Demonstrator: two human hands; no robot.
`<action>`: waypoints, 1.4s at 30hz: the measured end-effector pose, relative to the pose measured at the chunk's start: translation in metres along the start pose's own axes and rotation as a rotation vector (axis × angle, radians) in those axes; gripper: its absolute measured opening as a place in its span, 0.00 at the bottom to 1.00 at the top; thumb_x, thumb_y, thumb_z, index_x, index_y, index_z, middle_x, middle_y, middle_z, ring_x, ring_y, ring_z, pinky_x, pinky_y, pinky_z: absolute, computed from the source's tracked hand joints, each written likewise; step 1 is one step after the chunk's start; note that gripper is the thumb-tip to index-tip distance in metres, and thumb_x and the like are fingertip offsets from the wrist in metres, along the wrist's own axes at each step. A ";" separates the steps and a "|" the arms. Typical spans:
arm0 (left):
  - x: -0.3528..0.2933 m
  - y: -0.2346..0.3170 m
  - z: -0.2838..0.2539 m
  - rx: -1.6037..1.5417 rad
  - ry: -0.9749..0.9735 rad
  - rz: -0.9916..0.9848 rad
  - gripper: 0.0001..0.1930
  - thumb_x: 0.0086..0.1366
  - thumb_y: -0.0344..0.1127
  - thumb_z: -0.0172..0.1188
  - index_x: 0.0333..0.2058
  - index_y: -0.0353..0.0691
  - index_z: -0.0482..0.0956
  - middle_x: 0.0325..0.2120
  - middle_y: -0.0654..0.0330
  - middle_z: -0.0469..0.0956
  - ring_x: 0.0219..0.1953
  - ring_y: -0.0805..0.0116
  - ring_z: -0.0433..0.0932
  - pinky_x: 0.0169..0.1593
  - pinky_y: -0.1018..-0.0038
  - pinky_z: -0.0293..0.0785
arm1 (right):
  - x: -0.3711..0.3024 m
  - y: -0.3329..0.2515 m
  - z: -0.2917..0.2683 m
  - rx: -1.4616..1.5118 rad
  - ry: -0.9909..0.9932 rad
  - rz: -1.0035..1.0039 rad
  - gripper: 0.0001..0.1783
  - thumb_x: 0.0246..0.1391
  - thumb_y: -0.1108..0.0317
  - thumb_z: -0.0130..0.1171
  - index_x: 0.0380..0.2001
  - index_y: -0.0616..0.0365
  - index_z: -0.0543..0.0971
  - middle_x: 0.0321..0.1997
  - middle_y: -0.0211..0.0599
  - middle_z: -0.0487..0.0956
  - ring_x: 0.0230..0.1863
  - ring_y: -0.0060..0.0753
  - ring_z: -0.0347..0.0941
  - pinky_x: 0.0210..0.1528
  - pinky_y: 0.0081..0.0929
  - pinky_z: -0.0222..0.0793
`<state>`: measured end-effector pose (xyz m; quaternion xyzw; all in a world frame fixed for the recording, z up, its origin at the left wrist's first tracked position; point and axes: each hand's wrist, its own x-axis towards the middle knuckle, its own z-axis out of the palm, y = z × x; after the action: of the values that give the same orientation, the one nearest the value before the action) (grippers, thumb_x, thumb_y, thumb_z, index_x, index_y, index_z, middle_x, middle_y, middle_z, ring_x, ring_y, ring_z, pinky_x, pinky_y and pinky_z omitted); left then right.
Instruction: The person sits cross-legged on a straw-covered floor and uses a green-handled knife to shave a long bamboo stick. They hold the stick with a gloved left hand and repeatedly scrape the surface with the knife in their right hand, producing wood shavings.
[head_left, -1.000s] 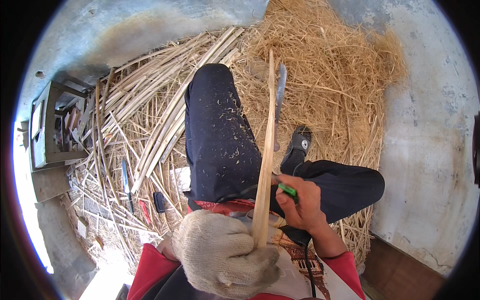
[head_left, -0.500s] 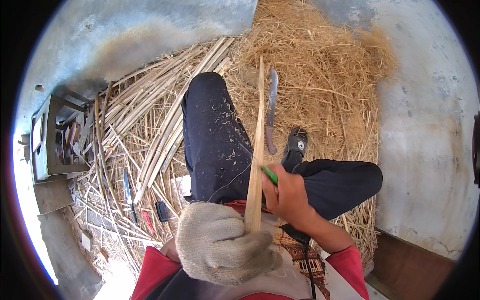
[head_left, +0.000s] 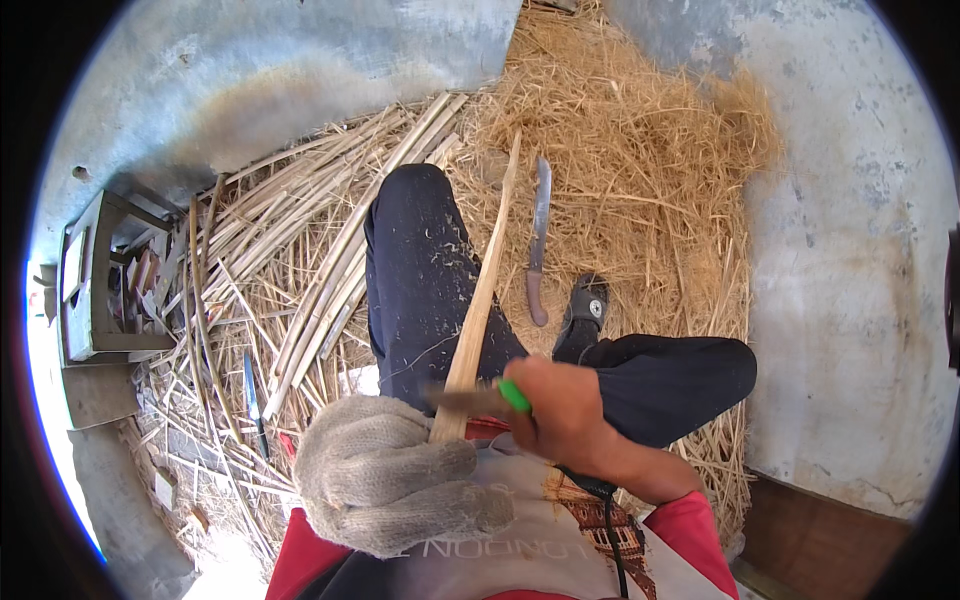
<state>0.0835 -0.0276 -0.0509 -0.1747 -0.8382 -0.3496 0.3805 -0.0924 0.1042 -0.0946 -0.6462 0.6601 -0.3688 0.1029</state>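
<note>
**Knife on bamboo strip, both hands closed**

Straw pile (head_left: 640, 180) on floor, big knife (head_left: 539, 240) lying on it. Bamboo strip (head_left: 480, 300) runs over the knee, lower end in gloved left hand (head_left: 385, 480), grip closed on it. Right hand (head_left: 565, 420) grip closed on green-handled knife (head_left: 490, 398), blade against strip.

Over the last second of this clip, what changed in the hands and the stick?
The right hand drew its green-handled knife back down the bamboo stick toward the gloved left hand. The stick tilted slightly. Both grips held; the big knife on the straw stayed put.
</note>
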 end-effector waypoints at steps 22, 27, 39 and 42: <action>0.003 -0.013 0.003 -0.005 0.036 0.073 0.17 0.47 0.33 0.67 0.39 0.42 0.84 0.29 0.58 0.76 0.24 0.67 0.76 0.26 0.71 0.74 | 0.002 0.002 0.001 0.198 0.025 -0.056 0.08 0.52 0.74 0.63 0.34 0.61 0.75 0.21 0.46 0.73 0.20 0.50 0.74 0.22 0.38 0.67; 0.004 -0.014 0.007 -0.010 0.039 0.079 0.16 0.46 0.32 0.67 0.37 0.40 0.84 0.27 0.58 0.76 0.22 0.67 0.75 0.24 0.71 0.74 | -0.006 0.014 0.001 0.128 -0.049 0.062 0.11 0.49 0.75 0.65 0.35 0.61 0.74 0.22 0.44 0.72 0.20 0.47 0.73 0.22 0.39 0.67; 0.007 -0.019 0.008 -0.009 0.041 0.103 0.13 0.44 0.30 0.68 0.33 0.38 0.85 0.22 0.57 0.74 0.18 0.68 0.73 0.20 0.72 0.71 | 0.010 -0.014 -0.020 0.180 -0.008 -0.070 0.07 0.59 0.75 0.59 0.38 0.68 0.74 0.19 0.53 0.73 0.18 0.56 0.73 0.18 0.41 0.63; 0.008 -0.017 0.009 -0.006 0.053 0.103 0.12 0.44 0.29 0.68 0.31 0.37 0.86 0.21 0.57 0.74 0.16 0.68 0.73 0.19 0.72 0.71 | 0.010 0.015 0.002 0.039 0.044 0.129 0.09 0.59 0.71 0.61 0.32 0.63 0.72 0.19 0.51 0.71 0.18 0.53 0.73 0.19 0.41 0.65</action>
<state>0.0640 -0.0331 -0.0568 -0.2097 -0.8167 -0.3365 0.4194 -0.1044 0.0928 -0.1026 -0.5920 0.6953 -0.3882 0.1245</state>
